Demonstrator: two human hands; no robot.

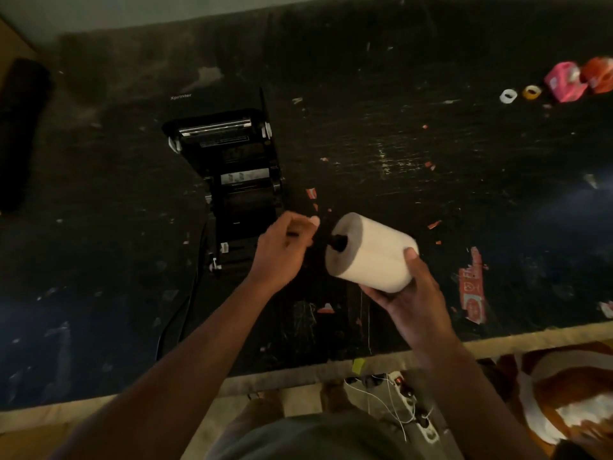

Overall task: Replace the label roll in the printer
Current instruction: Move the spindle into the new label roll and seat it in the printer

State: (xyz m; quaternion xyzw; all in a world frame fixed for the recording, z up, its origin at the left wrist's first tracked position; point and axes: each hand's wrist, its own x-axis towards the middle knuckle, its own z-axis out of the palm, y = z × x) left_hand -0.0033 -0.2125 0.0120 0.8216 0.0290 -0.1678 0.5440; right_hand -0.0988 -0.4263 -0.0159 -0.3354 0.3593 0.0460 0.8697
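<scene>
A black label printer (pixel 238 174) lies open on the dark table, its lid folded back and its inner bay showing. My right hand (pixel 411 293) grips a fat white label roll (pixel 371 254) from below and behind, holding it tilted above the table to the right of the printer. A dark spindle (pixel 336 242) pokes out of the roll's core on its left face. My left hand (pixel 285 244) hovers just left of that spindle end with fingers pinched around something thin and dark; whether it touches the spindle I cannot tell.
A black cable (pixel 180 313) runs from the printer toward the table's front edge (pixel 298 376). Torn red label scraps (pixel 471 293) litter the table. Small tape rings (pixel 508 95) and pink and orange packets (pixel 564 82) sit far right. A power strip (pixel 408 393) lies on the floor.
</scene>
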